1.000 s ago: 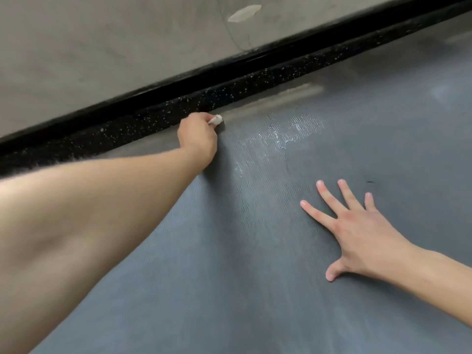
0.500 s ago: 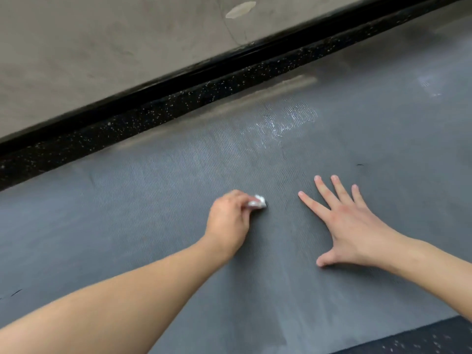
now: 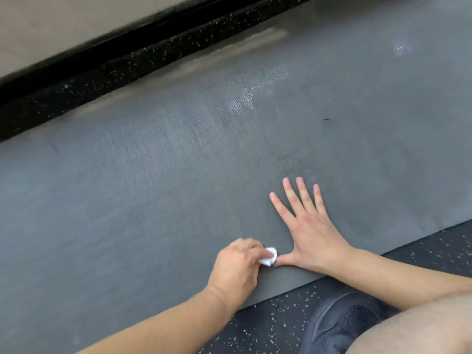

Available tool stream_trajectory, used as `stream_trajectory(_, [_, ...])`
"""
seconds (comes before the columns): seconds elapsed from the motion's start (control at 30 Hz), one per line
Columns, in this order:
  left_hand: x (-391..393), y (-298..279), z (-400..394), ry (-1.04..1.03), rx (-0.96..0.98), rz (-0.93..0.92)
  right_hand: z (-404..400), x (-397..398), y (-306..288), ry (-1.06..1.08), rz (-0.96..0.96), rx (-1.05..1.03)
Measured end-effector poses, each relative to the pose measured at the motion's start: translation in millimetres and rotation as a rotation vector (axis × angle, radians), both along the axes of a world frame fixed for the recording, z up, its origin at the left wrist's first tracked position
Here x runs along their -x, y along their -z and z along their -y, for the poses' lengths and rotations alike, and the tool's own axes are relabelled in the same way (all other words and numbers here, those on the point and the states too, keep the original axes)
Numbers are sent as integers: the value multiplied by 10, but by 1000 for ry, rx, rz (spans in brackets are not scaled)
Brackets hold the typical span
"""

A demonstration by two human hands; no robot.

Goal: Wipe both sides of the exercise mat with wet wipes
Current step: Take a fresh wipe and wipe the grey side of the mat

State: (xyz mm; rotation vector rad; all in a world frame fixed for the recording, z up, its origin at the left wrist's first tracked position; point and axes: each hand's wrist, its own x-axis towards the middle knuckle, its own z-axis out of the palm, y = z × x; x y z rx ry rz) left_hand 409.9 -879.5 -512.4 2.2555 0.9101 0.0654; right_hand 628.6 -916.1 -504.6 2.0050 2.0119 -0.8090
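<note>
A grey textured exercise mat (image 3: pixel 153 169) lies flat across the floor and fills most of the head view. My left hand (image 3: pixel 236 267) grips a small crumpled white wet wipe (image 3: pixel 345 260) against the mat close to its near edge. The wipe sticks out from the fingers toward the right and nearly touches the thumb of my right hand (image 3: pixel 306 226). That hand lies flat on the mat with its fingers spread. A wet, shiny streak (image 3: pixel 245 103) shows on the mat farther away.
Black speckled rubber floor (image 3: pixel 278 325) borders the mat's near edge. My dark shoe (image 3: pixel 342 325) and bare knee (image 3: pixel 419 328) sit at the bottom right. Beyond the mat's far edge run a strip of speckled floor, a black baseboard (image 3: pixel 127 39) and a pale wall.
My left hand has drawn the wipe from the mat's far edge back across to its near edge. The view tilted down, bringing in the shoe and knee. The right hand stayed flat on the mat.
</note>
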Motion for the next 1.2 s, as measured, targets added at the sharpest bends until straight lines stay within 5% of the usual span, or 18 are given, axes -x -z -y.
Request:
stream_trajectory(0.2, [80,-16,90,-145,31,30,435,154,15,-66,-23,-33])
stream_trajectory(0.6, [289,101,76,342,17,59,609,152,6,-100,-72,-37])
stream_trajectory(0.67, [202,25,-122,247,73,107,502,22,-14,-71,-159,-143])
stream_trajectory(0.77, [-105,-113,-913,-174,10,179,-2,-418,-81,58,-172,-266])
stream_trajectory(0.9, [-611,-289,-2534,-604,-137,183,-720,-959,-203,81,146,121])
stream_trajectory(1.03, [-963,-359,-3620,-693,-209,78,-828,-1005,-162,17,258,205])
stream_trajectory(1.2, [-1098,-98,-3735,-626,-247,-166,-840,-1015,-156,33,261,201])
